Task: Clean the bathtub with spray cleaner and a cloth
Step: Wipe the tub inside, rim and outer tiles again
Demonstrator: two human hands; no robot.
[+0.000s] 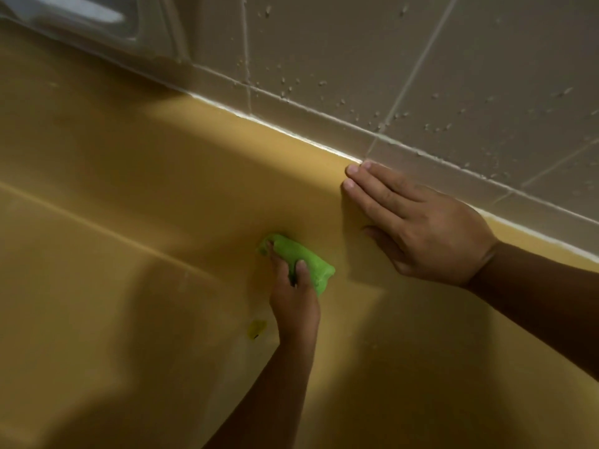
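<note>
Mustard-yellow enamel fills most of the view: the bathtub (129,222), seen from above and at a slant, with its inner wall sloping down from a flat rim (259,147) along the far side. A bright green cloth (311,265), bunched into a thick wad, lies pressed against the inner wall just below the rim, near the middle of the view. The left hand (295,303) reaches up from the lower edge and grips the wad, its thumb curled over the near side and its fingers wrapped over the top, so that the cloth sits between hand and enamel. Just beside the cloth, up and to the right, the right hand (421,228) lies flat on the rim with its fingers straight and close together, palm down, holding nothing; its fingertips (351,170) reach the back edge of the rim. Low on the tub wall, left of the left wrist, is a small yellow-green patch (256,328), too blurred to make out. A white caulk line (291,131) runs along the joint where the rim meets the tiled wall (356,59), whose grey-beige tiles are dotted with water droplets (285,89). At the upper left corner a pale, glossy object (81,17) stands against the wall, out of focus.
</note>
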